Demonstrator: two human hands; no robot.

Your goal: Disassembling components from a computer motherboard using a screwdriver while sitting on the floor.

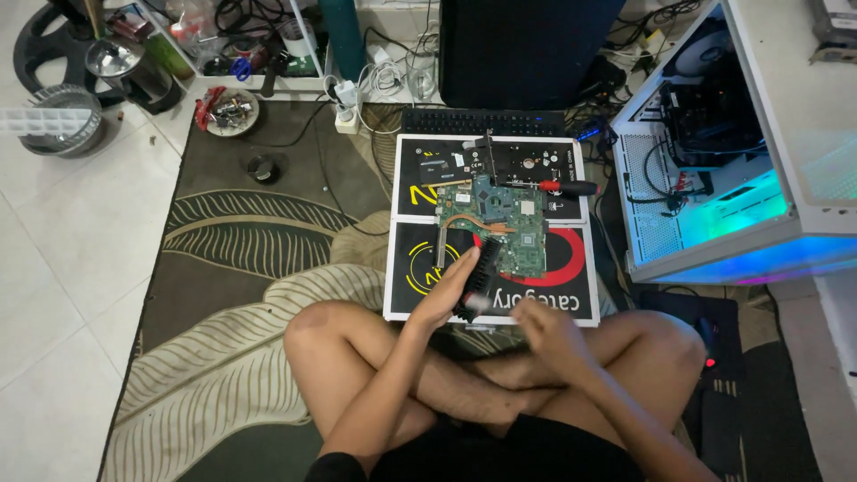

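In left hand (449, 290): black (finned) part (479, 281)

Lit white computer case (714, 134) beside black keyboard (482, 121).

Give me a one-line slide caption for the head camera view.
Left hand holds a black finned part beside a green circuit board; blurred right hand nearby.

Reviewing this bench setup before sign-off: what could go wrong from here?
1. The left hand grips a black finned part right over the bare green circuit board; a slip could knock its components or the copper heat pipe.
2. The board lies on flat boxes over a rug; static may be a risk.
3. The red-handled screwdriver rests at the board's edge and might roll onto it.
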